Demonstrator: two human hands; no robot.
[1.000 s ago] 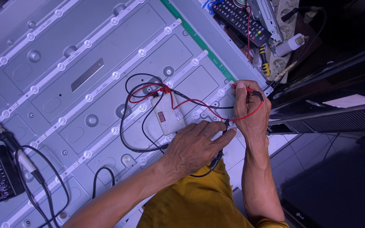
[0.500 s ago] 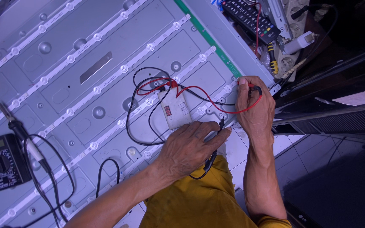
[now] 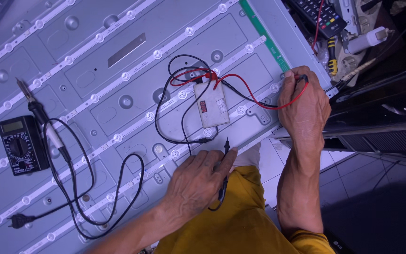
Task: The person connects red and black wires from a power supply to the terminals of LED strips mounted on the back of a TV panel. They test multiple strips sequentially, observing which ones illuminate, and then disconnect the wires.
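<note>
The left hand point(image 3: 198, 181) closes its fingers on the black probe point(image 3: 225, 162), tip at the lower LED strip point(image 3: 118, 137). The right hand point(image 3: 303, 106) pinches the red probe point(image 3: 301, 79) at the panel edge. Both tips should stay steady on the contacts — the white tester box point(image 3: 211, 104) lies between the hands.

A black multimeter point(image 3: 19, 145) with a round dial lies at the left on the grey metal back panel point(image 3: 85, 47), which is crossed by slanting white strips of small round lights point(image 3: 118, 77). Just beside the multimeter rests a soldering iron point(image 3: 38, 113), its tip pointing up and to the left; its black cord point(image 3: 99, 197) loops across the panel and ends in a plug point(image 3: 17, 219) near the lower left corner. A green strip point(image 3: 265, 35) runs along the panel's upper right edge. Beyond that edge lie a black remote control point(image 3: 319, 15), a white adapter point(image 3: 368, 39) and a yellow-and-black tool handle point(image 3: 333, 57). Pale floor tiles point(image 3: 353, 174) show at the lower right.
</note>
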